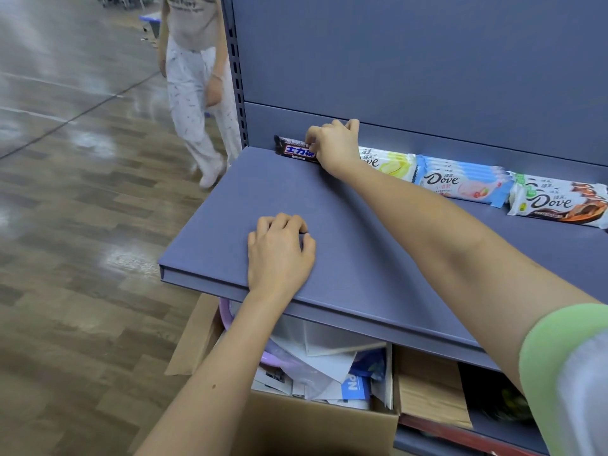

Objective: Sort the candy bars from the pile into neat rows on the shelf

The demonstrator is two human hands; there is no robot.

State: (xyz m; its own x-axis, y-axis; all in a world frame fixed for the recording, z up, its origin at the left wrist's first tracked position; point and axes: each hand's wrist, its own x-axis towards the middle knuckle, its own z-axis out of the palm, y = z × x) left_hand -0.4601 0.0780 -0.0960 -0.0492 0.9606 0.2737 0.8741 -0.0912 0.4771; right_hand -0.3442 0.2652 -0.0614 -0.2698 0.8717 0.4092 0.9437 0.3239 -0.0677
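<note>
A dark Snickers bar [294, 149] lies at the back left of the blue-grey shelf [230, 205], against the back panel. My right hand [335, 146] rests on its right end, fingers pinching the wrapper. To its right runs a row of Dove bars: a yellow-white stack [391, 161], a blue-white stack [460, 181] and a brown-white stack [559, 202]. My left hand [279, 251] lies palm down near the shelf's front edge, fingers curled, holding nothing.
Under the shelf stands an open cardboard box [316, 419] with papers and a purple plastic item. A second box [431, 390] is beside it. A person [197, 93] in white trousers walks on the wood-pattern floor left of the shelf upright.
</note>
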